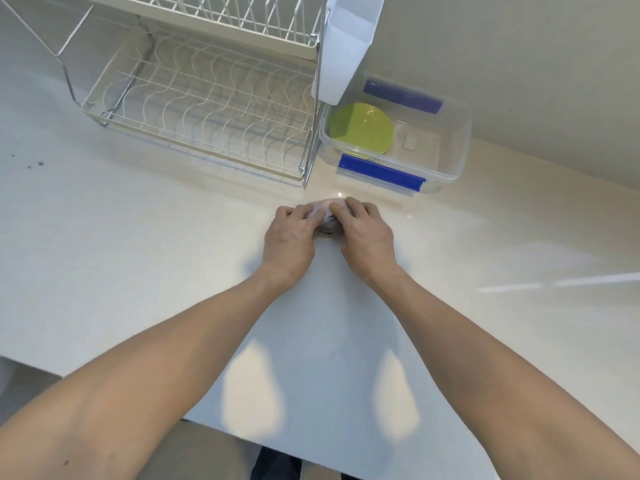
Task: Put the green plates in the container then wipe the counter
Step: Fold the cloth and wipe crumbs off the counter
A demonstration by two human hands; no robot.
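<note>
Green plates (362, 128) lie stacked inside a clear plastic container (450, 168) with blue clip handles, at the back right of the white counter (156, 237). In front of the container, my left hand (289, 242) and my right hand (367, 235) meet over a small bunched white cloth (323, 211) that rests on the counter. Both hands grip the cloth, and most of it is hidden under my fingers.
A white two-tier wire dish rack (207, 102) stands at the back, just left of the container, with a white holder (346, 46) hung on its right side. A few dark specks (34, 164) mark the counter far left. The counter's front edge runs along the bottom.
</note>
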